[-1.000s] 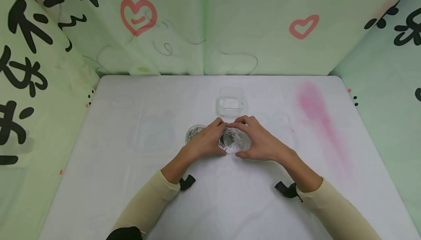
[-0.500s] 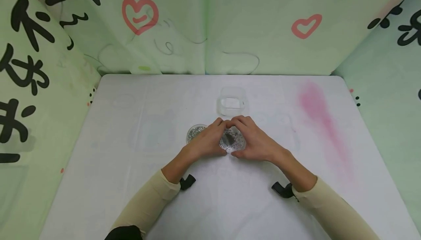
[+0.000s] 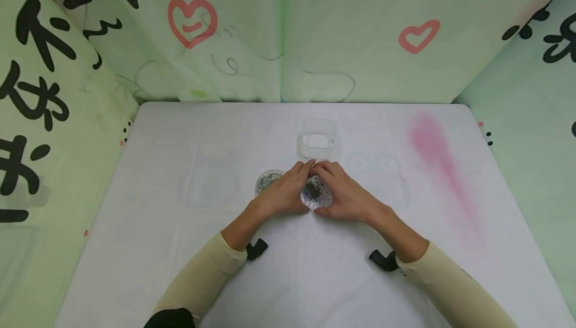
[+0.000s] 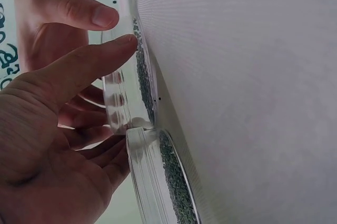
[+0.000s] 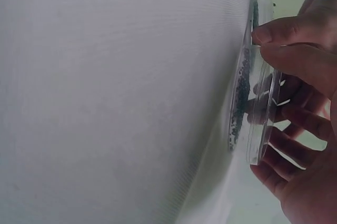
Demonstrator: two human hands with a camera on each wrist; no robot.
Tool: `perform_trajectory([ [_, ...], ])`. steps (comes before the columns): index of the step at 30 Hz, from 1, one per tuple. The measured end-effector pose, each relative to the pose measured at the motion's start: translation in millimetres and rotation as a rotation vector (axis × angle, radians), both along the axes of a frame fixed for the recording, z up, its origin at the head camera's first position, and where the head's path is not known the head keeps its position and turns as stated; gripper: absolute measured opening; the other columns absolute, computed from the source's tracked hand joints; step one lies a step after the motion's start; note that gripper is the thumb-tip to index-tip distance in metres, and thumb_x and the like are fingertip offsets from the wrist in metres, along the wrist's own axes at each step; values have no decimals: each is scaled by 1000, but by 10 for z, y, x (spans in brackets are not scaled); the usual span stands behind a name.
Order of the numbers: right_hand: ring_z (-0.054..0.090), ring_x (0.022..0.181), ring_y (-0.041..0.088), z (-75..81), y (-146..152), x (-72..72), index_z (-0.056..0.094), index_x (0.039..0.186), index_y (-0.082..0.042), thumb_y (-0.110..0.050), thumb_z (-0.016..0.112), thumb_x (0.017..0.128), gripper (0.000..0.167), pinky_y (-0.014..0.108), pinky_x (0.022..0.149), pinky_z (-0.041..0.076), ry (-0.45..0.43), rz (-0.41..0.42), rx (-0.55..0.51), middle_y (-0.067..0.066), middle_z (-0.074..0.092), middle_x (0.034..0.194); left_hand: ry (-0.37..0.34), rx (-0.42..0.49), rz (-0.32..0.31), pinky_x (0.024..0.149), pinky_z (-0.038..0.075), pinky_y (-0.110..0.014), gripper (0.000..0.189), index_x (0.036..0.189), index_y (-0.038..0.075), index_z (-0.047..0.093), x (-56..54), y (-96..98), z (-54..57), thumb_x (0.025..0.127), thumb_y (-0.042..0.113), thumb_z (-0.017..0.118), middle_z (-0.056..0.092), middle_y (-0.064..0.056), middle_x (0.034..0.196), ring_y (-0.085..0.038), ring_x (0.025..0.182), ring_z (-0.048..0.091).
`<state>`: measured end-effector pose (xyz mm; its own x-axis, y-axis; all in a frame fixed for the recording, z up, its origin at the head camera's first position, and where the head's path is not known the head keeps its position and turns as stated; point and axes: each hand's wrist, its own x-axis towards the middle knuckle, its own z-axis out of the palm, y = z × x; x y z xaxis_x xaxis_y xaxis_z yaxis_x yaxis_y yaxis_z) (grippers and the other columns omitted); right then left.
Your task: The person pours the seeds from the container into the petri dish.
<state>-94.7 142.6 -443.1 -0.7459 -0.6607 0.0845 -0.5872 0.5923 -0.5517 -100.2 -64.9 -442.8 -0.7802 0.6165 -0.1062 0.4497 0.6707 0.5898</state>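
Near the table's middle, a round clear plastic tub (image 3: 315, 195) holds small dark and pale grains, also seen side-on in the left wrist view. My left hand (image 3: 284, 189) grips its left side, the thumb (image 4: 95, 66) at the near edge and fingers around the back. From the other side my right hand (image 3: 345, 194) curls round the tub's rim (image 5: 261, 118), thumb in front and fingers behind. The two hands nearly meet at front and back. A second round tub of grains (image 3: 267, 180) stands against the first at the left, partly covered by my left hand.
Behind the hands sits a clear, rounded-square plastic container (image 3: 318, 138). The white-covered table (image 3: 234, 278) has a pink stain (image 3: 432, 143) at right. Green cloth walls (image 3: 342, 33) with drawn hearts and black writing stand around its back and sides.
My right hand has moved slightly left, closing in around the tub, and its thumb is nearer the left thumb. My left hand has stayed about where it was.
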Motion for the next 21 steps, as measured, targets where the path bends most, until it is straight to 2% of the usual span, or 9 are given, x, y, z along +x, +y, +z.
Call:
perform_trajectory([
  [12,49,134,30,-61,-15,7,55,138,-8,-15,92,70,77,47,112,45,6,-2,38,9,52,146,25,7,-9,102,53,-37,110,163,-1,24,14,-11,-15,76,11,91,50,-17,139,-26,123,59],
  [18,44,145,30,-25,39,44,50,149,-10,-32,90,80,83,53,116,40,2,-16,62,9,47,156,48,62,4,104,50,-37,112,163,1,24,39,-33,39,76,14,93,48,-19,140,-28,124,56],
  [21,43,147,31,34,95,95,50,150,-12,-38,84,87,76,57,115,40,6,-55,37,9,44,159,75,69,24,102,50,-39,106,164,5,24,72,-74,96,82,21,90,48,-17,142,-27,120,57],
])
